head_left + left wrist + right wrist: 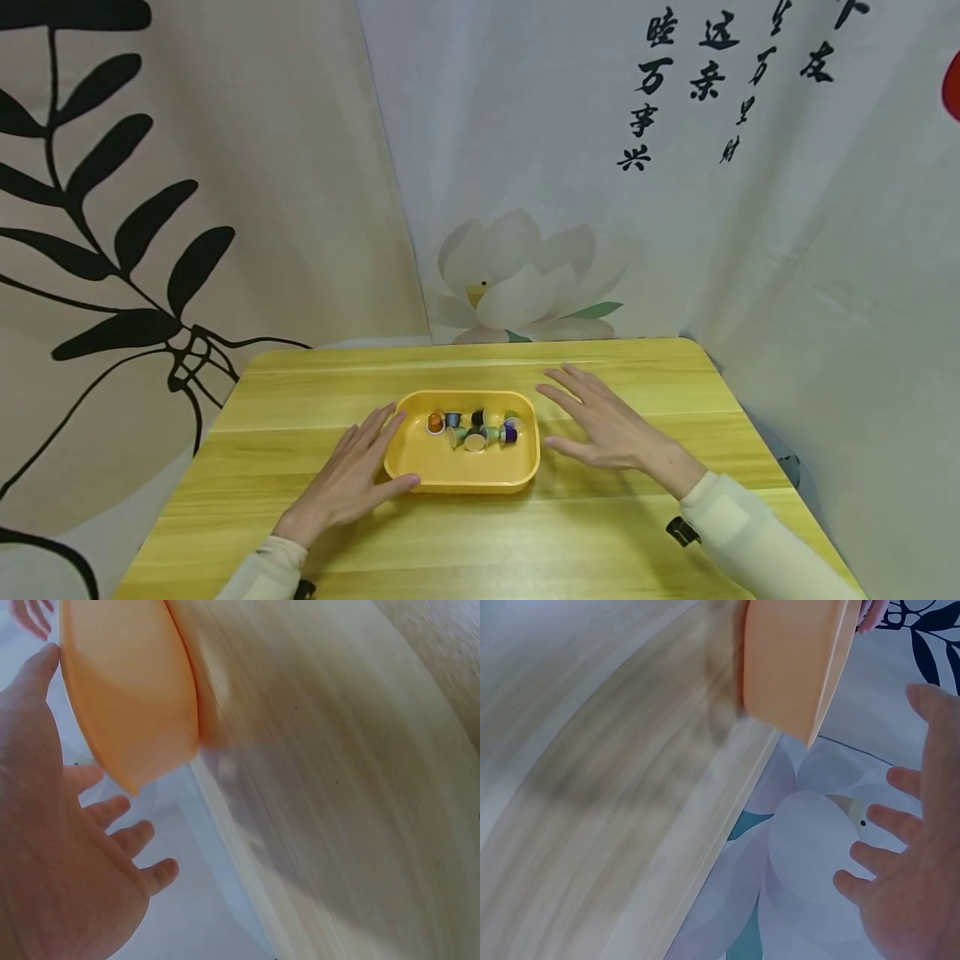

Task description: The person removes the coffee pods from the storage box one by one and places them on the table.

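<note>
A yellow tray (pixel 442 475) sits in the middle of a light wooden table (pixel 300 400). Inside it lie several small coffee capsules (pixel 475 430) in orange, blue, green, black and purple. My left hand (pixel 352 479) lies open beside the tray's left end, its thumb touching the front left corner. In the left wrist view the tray (pixel 127 697) shows by the thumb of the left hand (pixel 67 855). My right hand (pixel 600 421) hovers open just right of the tray, fingers spread, apart from it. The right wrist view shows the tray's side (pixel 795 660) and my right hand (pixel 907 892).
Printed cloth backdrops hang close behind and beside the table: a leaf pattern (pixel 112 250) at the left, a lotus flower (pixel 517 283) and calligraphy (pixel 660 83) at the back. The table's far edge and right edge lie near the cloth.
</note>
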Tool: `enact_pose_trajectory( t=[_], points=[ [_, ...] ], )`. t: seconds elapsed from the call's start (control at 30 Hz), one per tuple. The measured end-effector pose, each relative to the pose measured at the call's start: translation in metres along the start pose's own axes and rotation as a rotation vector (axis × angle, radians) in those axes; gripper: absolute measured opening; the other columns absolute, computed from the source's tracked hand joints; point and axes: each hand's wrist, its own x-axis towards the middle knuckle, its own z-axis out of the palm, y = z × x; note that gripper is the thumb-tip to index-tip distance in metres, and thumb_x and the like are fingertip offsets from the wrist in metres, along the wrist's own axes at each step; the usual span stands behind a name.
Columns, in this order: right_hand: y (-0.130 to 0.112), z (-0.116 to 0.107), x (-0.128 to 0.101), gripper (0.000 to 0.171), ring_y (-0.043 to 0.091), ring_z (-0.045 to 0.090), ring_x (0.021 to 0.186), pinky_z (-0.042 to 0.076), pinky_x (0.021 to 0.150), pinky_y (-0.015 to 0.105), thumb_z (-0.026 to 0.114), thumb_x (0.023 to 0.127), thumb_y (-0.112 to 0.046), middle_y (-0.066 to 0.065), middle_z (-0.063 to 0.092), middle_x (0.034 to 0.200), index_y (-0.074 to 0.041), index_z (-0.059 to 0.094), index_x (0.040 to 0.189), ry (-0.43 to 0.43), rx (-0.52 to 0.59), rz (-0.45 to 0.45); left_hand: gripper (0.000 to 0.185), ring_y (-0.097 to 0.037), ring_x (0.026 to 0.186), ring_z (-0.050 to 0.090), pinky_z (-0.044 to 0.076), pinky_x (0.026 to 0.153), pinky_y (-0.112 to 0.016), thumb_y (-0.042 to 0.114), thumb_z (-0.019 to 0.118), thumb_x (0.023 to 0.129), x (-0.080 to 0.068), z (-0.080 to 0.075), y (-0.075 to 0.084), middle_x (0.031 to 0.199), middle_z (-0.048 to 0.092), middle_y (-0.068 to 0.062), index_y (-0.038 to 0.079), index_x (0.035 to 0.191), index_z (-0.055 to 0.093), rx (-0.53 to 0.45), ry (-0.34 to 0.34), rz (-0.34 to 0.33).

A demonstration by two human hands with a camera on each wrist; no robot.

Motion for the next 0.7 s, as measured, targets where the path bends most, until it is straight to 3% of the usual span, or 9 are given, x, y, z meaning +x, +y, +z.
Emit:
enact_pose_trajectory(
  t=[0.7],
  points=[
    [-0.021, 0.003, 0.025, 0.077, 0.045, 0.040, 0.169, 0.038, 0.136, 0.068, 0.071, 0.109, -0.054, 0.016, 0.044, 0.180, -0.013, 0.049, 0.171, -0.066, 0.073, -0.057, 0.102, -0.048, 0.174, 0.027, 0.022, 0.137, -0.078, 0.070, 0.069, 0.105, 0.001, 0.003, 0.000, 0.190, 0.022, -0.013, 0.012, 0.180, 0.031, -0.008, -0.006, 0.007]
  ],
)
